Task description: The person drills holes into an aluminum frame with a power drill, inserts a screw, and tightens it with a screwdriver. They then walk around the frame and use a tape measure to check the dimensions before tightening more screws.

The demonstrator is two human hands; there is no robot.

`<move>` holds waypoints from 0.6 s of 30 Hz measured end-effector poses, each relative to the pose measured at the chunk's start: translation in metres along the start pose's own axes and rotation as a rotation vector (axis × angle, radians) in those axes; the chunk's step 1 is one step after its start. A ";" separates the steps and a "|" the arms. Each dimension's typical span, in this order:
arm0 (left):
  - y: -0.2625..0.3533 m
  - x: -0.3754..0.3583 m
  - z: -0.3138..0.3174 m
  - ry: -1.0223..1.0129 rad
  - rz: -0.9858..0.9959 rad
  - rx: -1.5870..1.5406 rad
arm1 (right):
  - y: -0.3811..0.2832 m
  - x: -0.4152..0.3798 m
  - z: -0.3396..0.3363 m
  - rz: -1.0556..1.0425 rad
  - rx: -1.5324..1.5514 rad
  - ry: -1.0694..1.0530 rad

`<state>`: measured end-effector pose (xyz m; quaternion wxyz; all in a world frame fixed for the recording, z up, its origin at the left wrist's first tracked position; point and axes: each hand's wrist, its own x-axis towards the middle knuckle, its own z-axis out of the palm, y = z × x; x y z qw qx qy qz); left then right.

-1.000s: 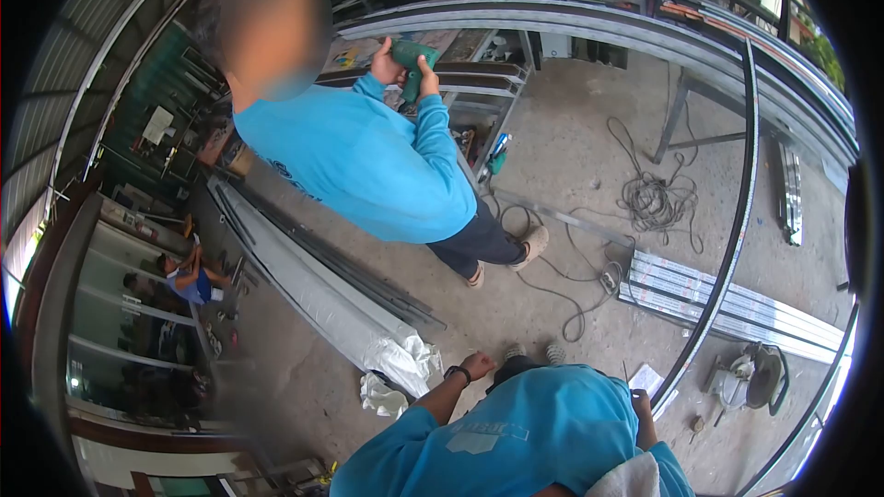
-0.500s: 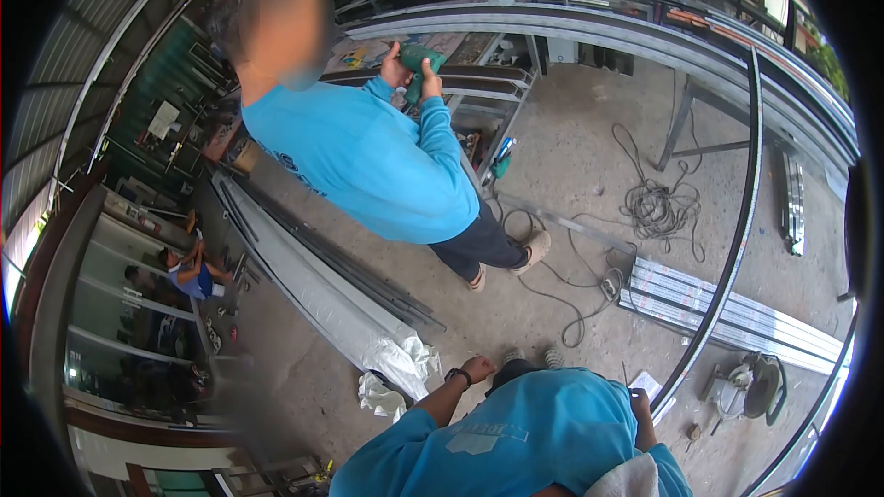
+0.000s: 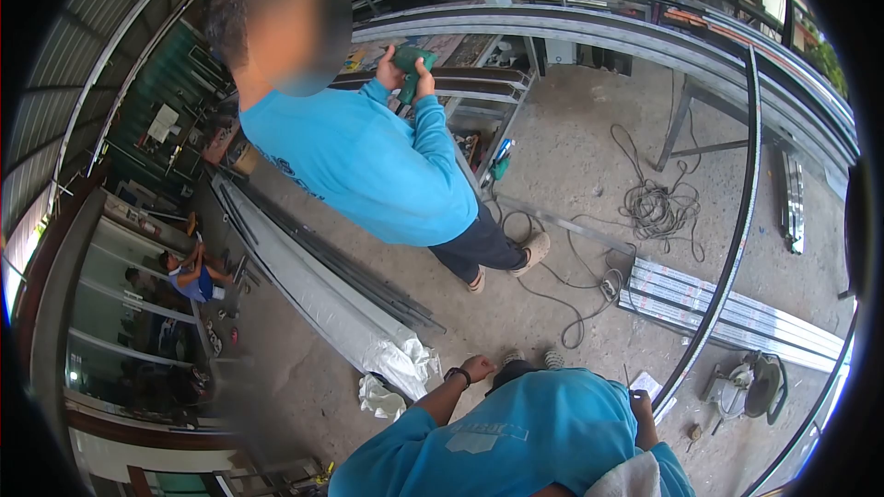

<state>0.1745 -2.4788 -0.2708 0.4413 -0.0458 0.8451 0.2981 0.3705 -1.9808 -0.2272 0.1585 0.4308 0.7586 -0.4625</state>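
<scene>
My left hand [image 3: 477, 369], with a dark band at the wrist, hangs over the floor near my feet, its fingers curled and nothing showing in them. At the lower right, my right hand [image 3: 639, 399] is closed around a thin dark rod-like tool [image 3: 627, 374] that points up. Just beside that hand is a white sheet [image 3: 647, 387] on the floor, along with the lower end of a long dark metal bar [image 3: 737, 253]. Its upper end meets long metal profiles [image 3: 589, 25].
A person in blue [image 3: 368, 161] stands ahead, holding a green power drill [image 3: 411, 69]. Cables [image 3: 661, 207], wrapped profiles [image 3: 727, 308] and a cutting machine [image 3: 748, 389] lie right. Plastic-covered lengths [image 3: 322, 290] lie left; another person [image 3: 195, 276] is farther off.
The drill in the standing person's hands has turned and moved slightly left. That person's head has shifted a little right. My hands have hardly moved.
</scene>
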 end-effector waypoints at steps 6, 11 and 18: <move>0.004 0.000 -0.002 0.040 0.012 -0.026 | -0.035 -0.019 -0.009 0.114 0.083 -0.010; 0.011 -0.005 -0.009 0.050 0.003 -0.056 | -0.035 -0.016 -0.007 0.108 0.070 -0.013; 0.004 0.007 -0.013 0.001 -0.001 0.013 | 0.078 0.070 0.040 -0.128 -0.142 0.093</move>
